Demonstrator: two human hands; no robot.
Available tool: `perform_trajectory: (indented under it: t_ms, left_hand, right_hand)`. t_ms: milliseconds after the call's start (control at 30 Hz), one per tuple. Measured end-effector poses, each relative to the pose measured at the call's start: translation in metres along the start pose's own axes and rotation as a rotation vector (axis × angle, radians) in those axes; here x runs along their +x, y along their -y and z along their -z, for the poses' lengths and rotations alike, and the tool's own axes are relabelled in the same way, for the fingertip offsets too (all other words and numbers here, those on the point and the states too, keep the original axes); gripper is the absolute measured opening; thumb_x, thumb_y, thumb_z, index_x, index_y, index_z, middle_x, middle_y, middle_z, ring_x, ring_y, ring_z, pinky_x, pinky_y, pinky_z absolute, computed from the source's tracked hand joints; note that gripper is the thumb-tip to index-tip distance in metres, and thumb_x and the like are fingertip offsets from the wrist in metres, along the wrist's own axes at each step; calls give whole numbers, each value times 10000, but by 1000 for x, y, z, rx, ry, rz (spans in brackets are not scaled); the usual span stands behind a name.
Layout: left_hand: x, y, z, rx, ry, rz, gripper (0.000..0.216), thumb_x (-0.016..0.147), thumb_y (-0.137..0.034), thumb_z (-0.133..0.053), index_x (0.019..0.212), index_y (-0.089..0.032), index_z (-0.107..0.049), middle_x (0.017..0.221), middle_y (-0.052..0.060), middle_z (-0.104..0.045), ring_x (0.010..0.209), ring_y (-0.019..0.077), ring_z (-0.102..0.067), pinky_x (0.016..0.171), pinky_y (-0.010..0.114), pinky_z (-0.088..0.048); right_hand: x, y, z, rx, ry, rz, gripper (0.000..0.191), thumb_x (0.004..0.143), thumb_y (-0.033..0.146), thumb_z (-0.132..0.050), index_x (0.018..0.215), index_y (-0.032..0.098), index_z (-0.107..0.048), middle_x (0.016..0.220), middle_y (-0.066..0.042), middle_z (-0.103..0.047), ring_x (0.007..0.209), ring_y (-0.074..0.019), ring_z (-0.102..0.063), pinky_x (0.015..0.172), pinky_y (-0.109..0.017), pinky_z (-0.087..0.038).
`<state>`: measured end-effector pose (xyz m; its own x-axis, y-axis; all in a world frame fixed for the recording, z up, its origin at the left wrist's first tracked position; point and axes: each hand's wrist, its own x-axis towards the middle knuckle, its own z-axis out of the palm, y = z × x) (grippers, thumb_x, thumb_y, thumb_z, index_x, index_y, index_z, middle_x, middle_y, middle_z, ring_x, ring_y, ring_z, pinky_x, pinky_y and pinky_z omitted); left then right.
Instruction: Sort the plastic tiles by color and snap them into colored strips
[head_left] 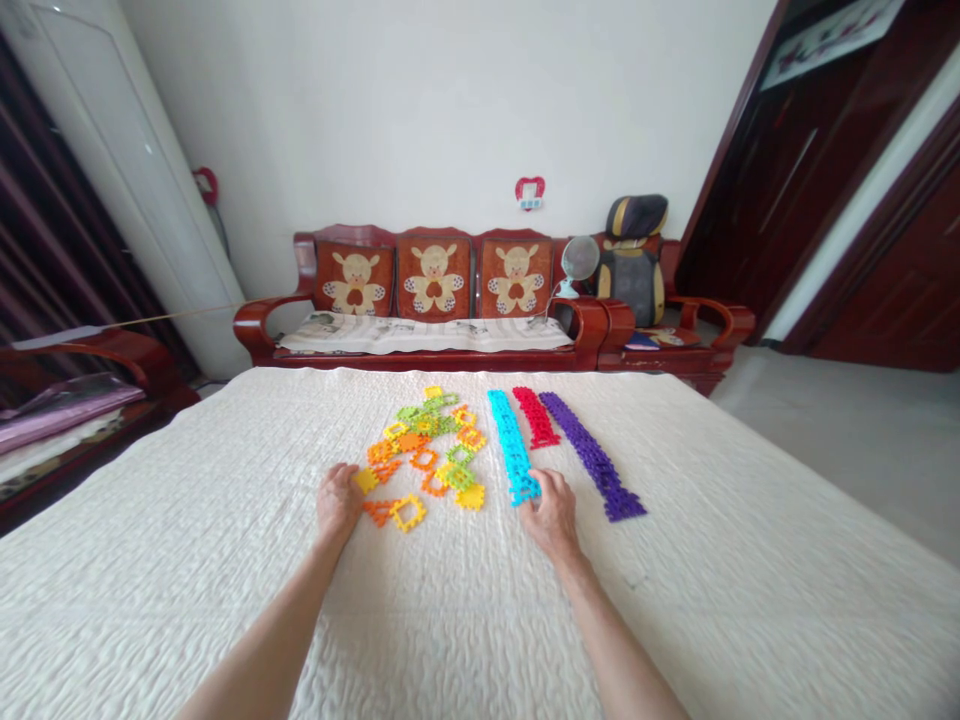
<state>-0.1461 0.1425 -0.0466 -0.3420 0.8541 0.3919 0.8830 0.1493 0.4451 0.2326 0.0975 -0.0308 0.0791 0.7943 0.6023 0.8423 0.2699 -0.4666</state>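
My left hand [341, 502] is closed at the left edge of a loose pile, its fingers on a yellow square interlocking piece [366, 481]. Beside it lie an orange triangular piece [379, 513] and a yellow frame piece [409, 513]. The pile [424, 459] mixes orange, green and yellow toothed plastic pieces. My right hand [553, 512] has thumb and fingers around the near end of a light-blue strip of interlocking pieces [510, 440]. To its right lie a shorter red strip [535, 418] and a long purple strip [592, 455].
A white quilted cover [225, 520] spreads over the table under everything. Behind stands a red wooden sofa [255, 322] with bear cushions [435, 278]. A small fan [579, 260] and a chair with a massage pad [632, 280] stand at the back right.
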Motion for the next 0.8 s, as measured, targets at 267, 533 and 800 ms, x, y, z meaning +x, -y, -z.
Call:
perform_trajectory:
  t_ms: [267,533,800]
  left_hand:
    - [1,2,-2,-21,-15,15,363,783,-110,-369,969,-134,-680,1143,120,-618,1050,209,-572,933,330,-438]
    - [0,-1,0,-29,-23,37,363,767,-104,-383,952,-171,-688,1156,94,-620,1043,199,-581,925,325,-447]
    - [0,0,2,-99,-26,71,369,777,-119,-370,977,-165,-677,1124,93,-637,1030,190,-592,903,310,-454]
  right_hand:
    - [1,-2,0,-44,70,-13,394,686,222,-519,1077,174,-546,1039,-90,-569,972,-228,-527,869,-375,-409]
    - [2,-11,-10,-68,61,7,334,685,239,-529,1010,189,-586,1008,-87,-582,937,-227,-549,862,-374,-420]
    - [3,6,0,94,-28,101,367,755,236,-488,1119,205,-520,1142,-113,-533,1069,-241,-514,920,-409,-420]
